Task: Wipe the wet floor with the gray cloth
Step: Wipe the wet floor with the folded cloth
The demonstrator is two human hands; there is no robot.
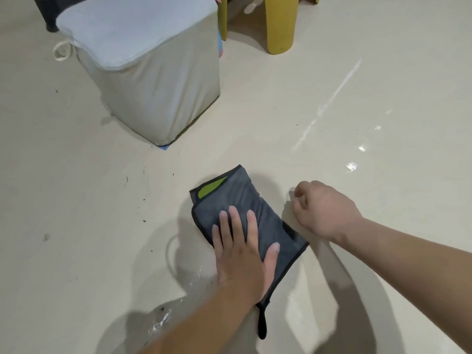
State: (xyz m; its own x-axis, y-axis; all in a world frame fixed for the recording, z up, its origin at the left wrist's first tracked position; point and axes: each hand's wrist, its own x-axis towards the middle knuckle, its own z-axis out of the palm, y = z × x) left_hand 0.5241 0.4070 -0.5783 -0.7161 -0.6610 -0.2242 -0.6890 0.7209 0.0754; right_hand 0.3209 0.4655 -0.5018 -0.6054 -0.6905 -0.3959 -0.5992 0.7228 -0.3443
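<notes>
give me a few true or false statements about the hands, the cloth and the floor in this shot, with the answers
1. The left hand lies flat, palm down, on the gray cloth. True.
2. The right hand is gripping the cloth. False: it rests on the floor beside the cloth, fingers curled, apart from the fabric.
3. The cloth is crumpled into a ball. False: it lies folded flat, with a green patch at its far corner.
4. Wet, shiny patches show on the floor to the right, beyond the right hand. True.
5. A fabric-covered box stands on the floor beyond the cloth, to the left. True.
6. The yellow legs stand on the cloth. False: they stand on the floor far behind it.
</notes>
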